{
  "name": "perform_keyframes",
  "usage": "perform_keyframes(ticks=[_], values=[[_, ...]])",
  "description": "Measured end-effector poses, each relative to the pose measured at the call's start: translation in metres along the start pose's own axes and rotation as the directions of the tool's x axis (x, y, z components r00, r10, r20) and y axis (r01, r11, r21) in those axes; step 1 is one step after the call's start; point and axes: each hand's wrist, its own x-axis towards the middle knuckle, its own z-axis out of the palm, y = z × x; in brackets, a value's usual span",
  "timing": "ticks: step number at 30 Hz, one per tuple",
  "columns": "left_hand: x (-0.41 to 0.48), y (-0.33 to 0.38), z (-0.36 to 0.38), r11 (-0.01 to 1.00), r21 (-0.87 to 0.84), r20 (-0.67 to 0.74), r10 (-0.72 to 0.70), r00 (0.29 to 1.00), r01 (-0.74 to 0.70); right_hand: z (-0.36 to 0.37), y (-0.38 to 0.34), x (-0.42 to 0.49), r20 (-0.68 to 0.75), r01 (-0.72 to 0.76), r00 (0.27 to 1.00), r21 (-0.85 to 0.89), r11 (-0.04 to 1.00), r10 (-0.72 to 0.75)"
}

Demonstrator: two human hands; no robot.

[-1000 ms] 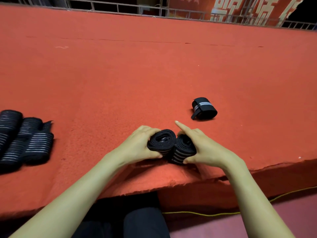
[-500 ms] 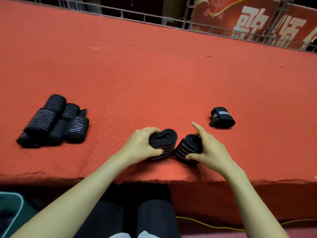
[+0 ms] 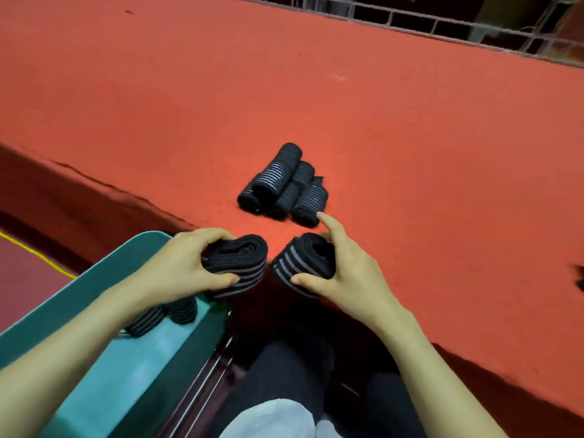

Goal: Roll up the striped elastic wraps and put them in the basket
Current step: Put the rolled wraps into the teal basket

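2 black grey-striped rolls: left roll (image 3: 237, 270) clamped in left grip (image 3: 185, 270), right roll (image 3: 304, 266) in right grip (image 3: 351, 275).

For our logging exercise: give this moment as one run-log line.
left hand: grips left roll | right hand: grips right roll | basket: rolls inside | table: pile waiting

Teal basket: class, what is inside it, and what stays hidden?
At least two rolled striped wraps lie inside the teal basket; the left forearm covers part of them and the floor.
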Motion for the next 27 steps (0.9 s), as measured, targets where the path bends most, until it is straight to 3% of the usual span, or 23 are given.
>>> perform_keyframes(ticks=[8,13,18,22,24,27], values=[[-0.077,-0.094,-0.041,0.94,0.077,-0.145,-0.32,0.936,0.333,0.078,-0.079,0.046,0.19,0.243,0.952,0.007,0.97,-0.24],[-0.097,-0.139,-0.034,0.809,0.183,-0.162,-0.535,0.829,0.558,0.136,-0.11,0.07,0.382,0.265,0.883,0.073,0.962,-0.272],[-0.109,-0.169,-0.021,0.681,0.33,-0.085,-0.669,0.739,0.654,0.192,-0.128,0.082,0.538,0.231,0.822,-0.014,0.973,-0.188],[-0.108,-0.181,-0.002,0.57,0.484,0.034,-0.771,0.636,0.665,0.236,-0.132,0.087,0.705,0.143,0.709,-0.104,0.984,-0.028],[-0.106,-0.187,0.008,0.53,0.552,0.065,-0.797,0.601,0.644,0.252,-0.132,0.088,0.745,0.128,0.666,-0.152,0.98,0.029],[-0.105,-0.201,0.017,0.484,0.601,0.07,-0.825,0.561,0.636,0.27,-0.132,0.088,0.748,0.136,0.661,-0.184,0.973,0.049]])
